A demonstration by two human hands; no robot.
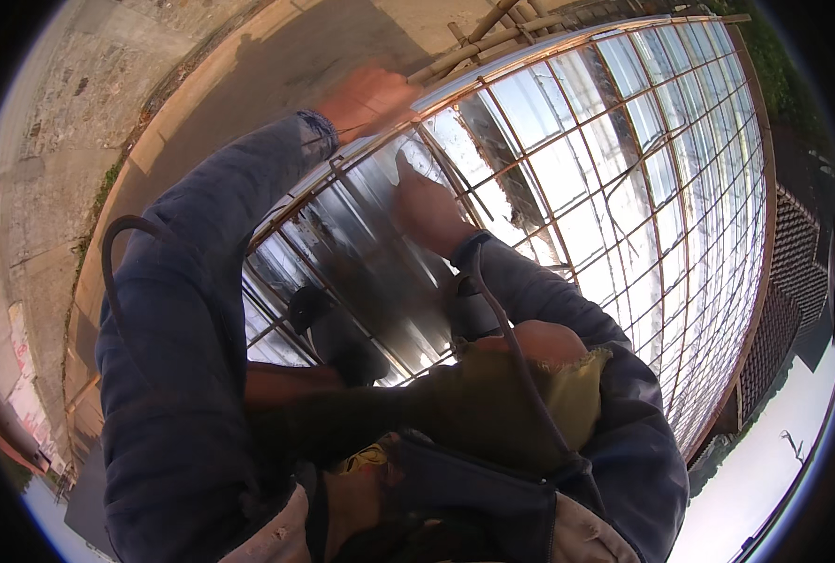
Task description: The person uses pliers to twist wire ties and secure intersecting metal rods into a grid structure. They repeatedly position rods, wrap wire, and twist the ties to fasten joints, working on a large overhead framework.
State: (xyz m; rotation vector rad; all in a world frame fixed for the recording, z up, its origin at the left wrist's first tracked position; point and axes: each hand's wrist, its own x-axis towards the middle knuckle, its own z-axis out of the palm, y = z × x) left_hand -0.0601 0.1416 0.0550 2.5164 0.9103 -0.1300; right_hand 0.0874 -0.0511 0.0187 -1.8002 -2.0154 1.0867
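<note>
Now, the rusty bar grid (524,156) is spreading past the right hand (428,208) toward three o'clock, its edge slanting eight to two. The left hand (368,99) is sitting nearer that edge; I can't tell if either is gripping.

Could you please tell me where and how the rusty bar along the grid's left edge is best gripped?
I'd grip the edge bar on a stretch between crossings, nearer the body than the left hand, probably from above and the outer left. Being long and thin, it suits a grip across its length; the shiny sheet spreads to its right. Clearance beneath it can't be judged.
</note>
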